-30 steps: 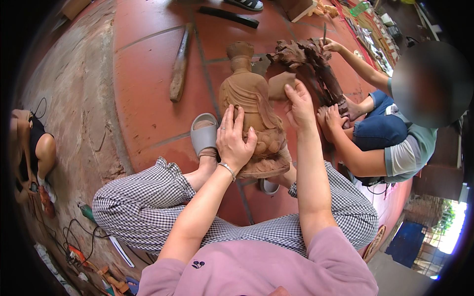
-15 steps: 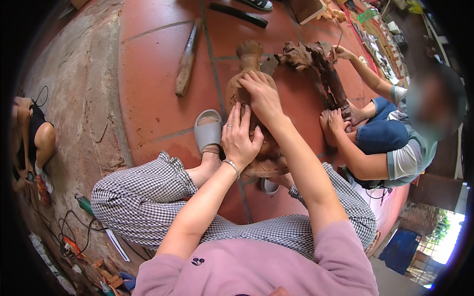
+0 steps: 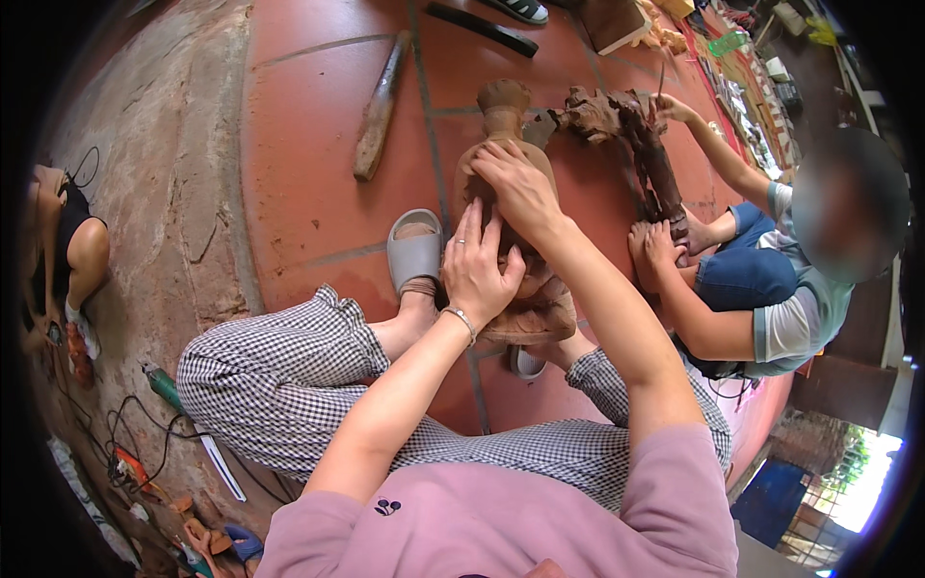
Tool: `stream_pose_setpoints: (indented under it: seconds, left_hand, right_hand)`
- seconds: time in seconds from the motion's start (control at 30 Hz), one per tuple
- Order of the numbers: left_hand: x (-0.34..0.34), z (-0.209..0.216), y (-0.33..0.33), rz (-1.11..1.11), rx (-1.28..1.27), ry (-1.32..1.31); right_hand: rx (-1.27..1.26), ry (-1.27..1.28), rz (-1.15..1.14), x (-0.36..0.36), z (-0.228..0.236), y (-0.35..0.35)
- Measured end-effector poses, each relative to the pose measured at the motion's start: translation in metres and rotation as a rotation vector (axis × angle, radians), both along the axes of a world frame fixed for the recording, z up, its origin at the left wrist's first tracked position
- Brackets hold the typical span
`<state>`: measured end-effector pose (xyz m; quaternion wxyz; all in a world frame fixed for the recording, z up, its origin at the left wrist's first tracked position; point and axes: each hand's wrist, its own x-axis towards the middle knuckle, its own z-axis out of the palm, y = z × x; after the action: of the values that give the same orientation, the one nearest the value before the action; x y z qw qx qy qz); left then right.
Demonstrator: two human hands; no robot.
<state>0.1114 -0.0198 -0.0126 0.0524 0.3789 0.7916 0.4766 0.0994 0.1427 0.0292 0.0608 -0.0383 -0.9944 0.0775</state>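
A brown carved wooden figure stands between my feet, its rounded top pointing away from me. My left hand lies along its left side, fingers stretched out and thumb apart, with a ring and a bracelet on. Farther up, my right hand presses its bent fingers onto the upper body of the carving. Whatever may lie under those fingertips is hidden, and the hands cover much of the carving's middle.
A wooden-handled tool and a dark bar lie on the red tiles. At right, a seated person steadies a gnarled dark wood piece and holds a thin stick. Cables and power tools lie at lower left.
The view has shifted slightly, and everything sits a little to the right. Both my hands remain on the carving in nearly the same places. The other person's thin stick now stands more upright.
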Motion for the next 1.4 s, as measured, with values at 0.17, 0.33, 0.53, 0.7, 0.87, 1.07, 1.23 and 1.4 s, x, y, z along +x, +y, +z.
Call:
stream_pose_setpoints:
  seconds: [0.17,0.33,0.53,0.7,0.87,1.07,1.23,1.4]
  left_hand:
    - [-0.007,-0.005,-0.003,0.005,-0.012,0.004]
    - [-0.005,-0.006,-0.004,0.027,-0.027,0.03]
    - [-0.002,-0.001,0.001,-0.006,0.003,0.002]
    - [-0.004,-0.004,-0.003,0.011,-0.005,0.005]
    - [-0.004,-0.005,-0.005,0.026,-0.015,0.019]
    - [-0.003,0.0,0.0,0.009,0.013,0.011]
    - [-0.007,-0.003,-0.007,0.008,-0.008,0.009]
    - [-0.003,-0.002,-0.003,0.009,-0.021,0.016]
  right_hand:
    - [-0.02,0.098,0.037,0.029,0.008,-0.009]
    - [-0.007,0.09,0.025,0.06,0.008,-0.002]
    - [-0.007,0.083,0.035,0.013,0.008,-0.005]
    - [0.142,0.097,0.037,0.066,0.024,0.002]
    - [0.136,0.193,-0.031,0.061,0.038,-0.004]
    - [0.063,0.183,0.113,0.024,0.002,0.011]
    - [0.044,0.145,0.068,0.045,0.016,0.01]
    - [-0.097,0.172,0.025,0.069,0.016,0.019]
